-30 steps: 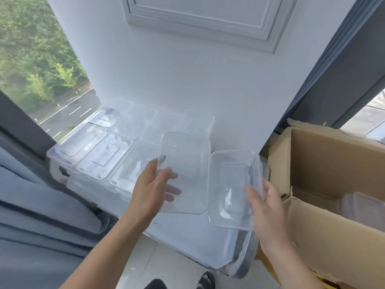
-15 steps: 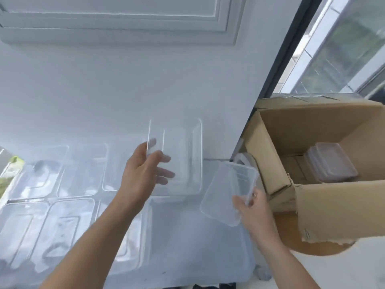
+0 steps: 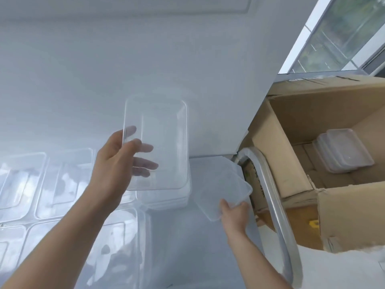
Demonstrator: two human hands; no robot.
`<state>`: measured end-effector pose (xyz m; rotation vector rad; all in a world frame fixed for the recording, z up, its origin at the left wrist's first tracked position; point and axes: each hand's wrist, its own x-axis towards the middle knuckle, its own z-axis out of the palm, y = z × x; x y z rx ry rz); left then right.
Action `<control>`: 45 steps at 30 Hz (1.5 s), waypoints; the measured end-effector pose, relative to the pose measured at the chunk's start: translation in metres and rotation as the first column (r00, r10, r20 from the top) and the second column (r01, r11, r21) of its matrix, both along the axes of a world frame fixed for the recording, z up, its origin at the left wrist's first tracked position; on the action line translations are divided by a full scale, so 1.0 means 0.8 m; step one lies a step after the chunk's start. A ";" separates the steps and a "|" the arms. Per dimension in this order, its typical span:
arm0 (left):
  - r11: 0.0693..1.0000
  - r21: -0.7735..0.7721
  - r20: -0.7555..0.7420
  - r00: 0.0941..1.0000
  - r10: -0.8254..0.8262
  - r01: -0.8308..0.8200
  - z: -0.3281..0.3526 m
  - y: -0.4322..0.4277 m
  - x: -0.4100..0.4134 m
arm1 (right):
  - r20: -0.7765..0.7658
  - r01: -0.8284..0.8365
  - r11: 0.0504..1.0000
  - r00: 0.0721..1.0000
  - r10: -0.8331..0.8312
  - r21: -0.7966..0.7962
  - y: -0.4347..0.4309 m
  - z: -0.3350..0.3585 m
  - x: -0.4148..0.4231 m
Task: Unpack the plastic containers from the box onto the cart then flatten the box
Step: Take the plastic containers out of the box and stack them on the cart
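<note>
Box (image 3: 343,113) holds lidded containers (image 3: 343,151). Left hand (image 3: 116,163) fingers grip empty clear container (image 3: 164,132); right hand (image 3: 234,213) fingers pinch second container (image 3: 223,184).

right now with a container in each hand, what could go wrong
1. The right hand grips the tilted container only by its near edge, close to the cart handle; it may slip or knock the handle.
2. The left hand holds the raised container by one side above the stack; set down askew, it might slide off.
3. The box holds more containers; flattening it now would likely crush them.
</note>
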<state>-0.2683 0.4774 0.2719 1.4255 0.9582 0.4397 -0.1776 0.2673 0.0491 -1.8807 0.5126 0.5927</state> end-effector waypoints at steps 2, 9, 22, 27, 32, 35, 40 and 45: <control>1.000 0.007 0.004 1.000 0.015 -0.015 -0.001 0.003 0.002 | -0.042 0.055 0.998 0.998 -0.055 0.006 0.010 -0.010 0.004; 0.999 0.016 0.025 0.999 0.030 -0.031 -0.001 0.004 0.011 | -0.246 0.133 0.990 0.962 -0.118 0.043 0.027 -0.025 0.021; 1.000 0.015 0.019 1.000 0.005 -0.006 -0.006 -0.001 0.018 | -0.325 0.138 0.980 0.942 -0.086 0.142 0.051 -0.030 0.052; 1.000 0.021 0.026 1.000 0.001 -0.001 -0.003 -0.003 0.017 | -0.316 0.133 0.980 0.945 -0.080 0.148 0.056 -0.027 0.055; 1.000 0.027 0.029 1.000 -0.006 0.005 0.002 -0.007 0.013 | -0.290 0.108 0.987 0.955 -0.069 0.120 0.050 -0.020 0.050; 1.000 0.027 0.029 1.000 -0.012 0.011 0.008 -0.012 0.013 | -0.298 0.147 0.981 0.949 -0.104 0.126 0.038 -0.008 0.043; 0.994 0.021 -0.001 0.995 -0.103 0.103 0.019 -0.022 0.017 | -0.044 0.039 0.995 0.998 -0.035 0.095 0.010 0.048 0.032; 0.975 0.020 -0.029 0.975 -0.222 0.222 0.031 -0.041 0.028 | 0.246 -0.165 0.917 0.966 0.076 0.364 0.008 0.176 0.030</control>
